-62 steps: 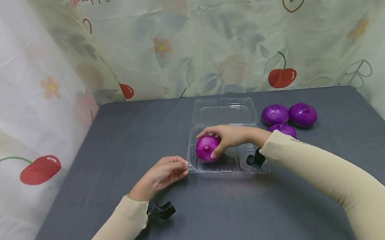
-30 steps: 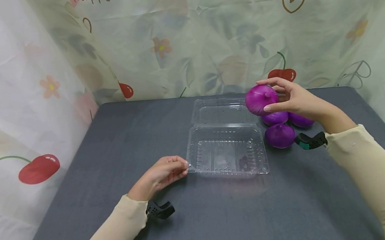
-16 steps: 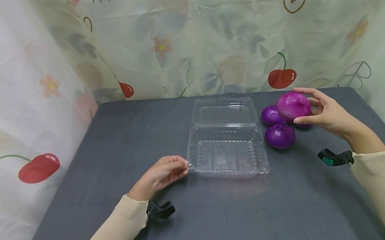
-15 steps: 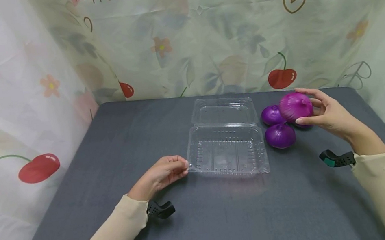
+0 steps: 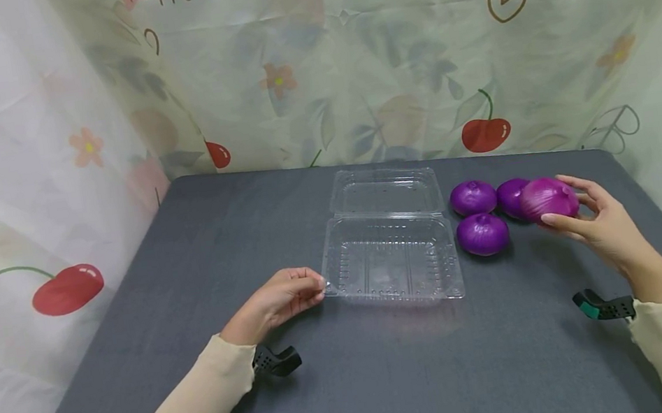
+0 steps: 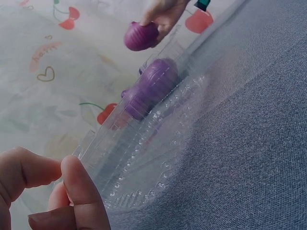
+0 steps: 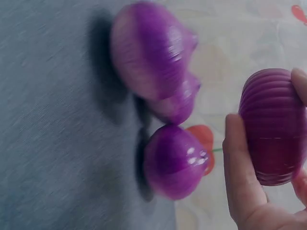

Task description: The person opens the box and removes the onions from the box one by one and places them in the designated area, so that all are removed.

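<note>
Four onions (all purple): three on the surface (image 5: 307, 400), one (image 5: 549, 198) gripped in the right hand (image 5: 602, 228). Left hand (image 5: 275, 302) pinches the single box (image 5: 390, 258), fingers (image 6: 79, 189) curled.

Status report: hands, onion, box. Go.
Left hand pinches box corner. Right hand holds onion beside three onions on table. Box open, nothing inside, nothing blocking.
</note>
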The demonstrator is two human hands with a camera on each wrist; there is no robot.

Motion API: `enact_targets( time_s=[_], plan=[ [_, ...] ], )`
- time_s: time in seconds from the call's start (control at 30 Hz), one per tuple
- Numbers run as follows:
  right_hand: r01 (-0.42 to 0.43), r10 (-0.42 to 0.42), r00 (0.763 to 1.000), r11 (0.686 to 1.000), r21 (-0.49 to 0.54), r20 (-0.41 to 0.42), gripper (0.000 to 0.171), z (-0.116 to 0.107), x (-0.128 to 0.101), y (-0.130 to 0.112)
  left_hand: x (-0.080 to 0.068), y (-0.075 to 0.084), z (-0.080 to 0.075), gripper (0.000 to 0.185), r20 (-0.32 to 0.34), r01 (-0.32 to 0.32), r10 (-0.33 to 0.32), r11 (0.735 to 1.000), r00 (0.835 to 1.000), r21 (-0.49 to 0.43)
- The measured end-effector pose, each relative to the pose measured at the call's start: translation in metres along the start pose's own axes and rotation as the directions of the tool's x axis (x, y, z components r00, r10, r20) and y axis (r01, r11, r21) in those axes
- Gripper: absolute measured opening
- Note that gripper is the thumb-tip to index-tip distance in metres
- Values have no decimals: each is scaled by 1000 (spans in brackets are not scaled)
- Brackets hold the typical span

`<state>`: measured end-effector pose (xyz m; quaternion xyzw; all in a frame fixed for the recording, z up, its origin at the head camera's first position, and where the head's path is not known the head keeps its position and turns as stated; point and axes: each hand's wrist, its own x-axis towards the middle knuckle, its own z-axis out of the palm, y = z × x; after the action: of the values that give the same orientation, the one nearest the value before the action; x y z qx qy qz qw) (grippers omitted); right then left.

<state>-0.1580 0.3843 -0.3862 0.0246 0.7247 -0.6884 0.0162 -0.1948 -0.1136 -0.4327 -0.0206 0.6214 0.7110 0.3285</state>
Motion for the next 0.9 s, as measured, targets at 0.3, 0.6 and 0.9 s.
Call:
enact_targets(
  time_s=[0.3,0.6,0.9],
  plan=[
    [-64,21,996,837,-543,-86,71,-4,-2,23,1,0,-1,18,-1,3,-3,1000,1000,1],
    [-125,99,992,780,-613,-76,86,0,3,37,2,-1,-1,17,-8,3,-3,1000,1000,14],
    [-124,128,991,751,-649,-41,88,1,6,40,2,0,-1,16,-6,1,-1,1000,1000,20]
  ],
)
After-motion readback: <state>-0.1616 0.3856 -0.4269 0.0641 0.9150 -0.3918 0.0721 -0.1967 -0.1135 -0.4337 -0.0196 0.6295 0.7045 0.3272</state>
